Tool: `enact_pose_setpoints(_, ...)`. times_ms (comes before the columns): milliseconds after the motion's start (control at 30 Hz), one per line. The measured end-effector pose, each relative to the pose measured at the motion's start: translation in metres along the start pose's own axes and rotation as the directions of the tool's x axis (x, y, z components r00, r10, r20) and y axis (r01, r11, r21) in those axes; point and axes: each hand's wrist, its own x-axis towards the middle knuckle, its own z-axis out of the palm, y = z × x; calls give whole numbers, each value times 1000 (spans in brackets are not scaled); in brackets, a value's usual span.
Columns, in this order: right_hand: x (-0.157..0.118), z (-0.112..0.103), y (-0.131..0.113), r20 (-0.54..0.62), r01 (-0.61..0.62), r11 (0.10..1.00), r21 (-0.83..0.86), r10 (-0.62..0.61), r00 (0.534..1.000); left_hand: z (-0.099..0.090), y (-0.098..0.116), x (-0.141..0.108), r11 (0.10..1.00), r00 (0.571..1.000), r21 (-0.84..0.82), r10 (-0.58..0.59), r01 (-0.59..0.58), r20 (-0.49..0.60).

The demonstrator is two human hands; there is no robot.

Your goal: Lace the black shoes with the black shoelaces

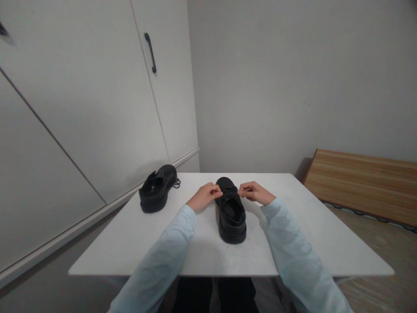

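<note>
A black lace-up shoe (232,221) stands upright on the white table, toe pointing away from me and heel toward me. My left hand (206,195) is at the left side of its lacing, thumb and fingers pinched together on the shoelace. Opposite it, my right hand (256,192) pinches the shoelace (230,192) at the right side. The lace ends are too small and dark to make out between the fingertips. A second black shoe (154,193) sits on the table's far left, with its laces hanging out to the right.
The white table (137,256) fills the space before me. White cabinet doors (97,108) with a dark handle (150,53) line the left side. A grey wall stands behind the table. On the right, beyond the table edge, is a wood-grain panel (361,184).
</note>
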Motion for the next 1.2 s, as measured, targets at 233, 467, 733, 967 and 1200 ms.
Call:
enact_pose_setpoints(233,2,-2,9,86,-62,995,76,55,995,-1,-10,1,1000,997,-20,19,-18,75)
enact_pose_setpoints(467,6,-3,24,126,-51,991,122,36,991,-3,-18,0,999,996,12,38,-40,86)
enact_pose_setpoints(733,8,-6,35,132,-57,990,132,40,990,-5,-26,-1,1000,992,-5,23,-23,128)
enact_pose_setpoints(967,7,-5,34,118,-70,988,138,54,992,-5,-25,-2,1000,993,-22,4,-1,115)
enact_pose_setpoints(1200,7,-2,28,126,-67,985,157,47,991,-3,-24,-1,999,997,-41,-2,5,73)
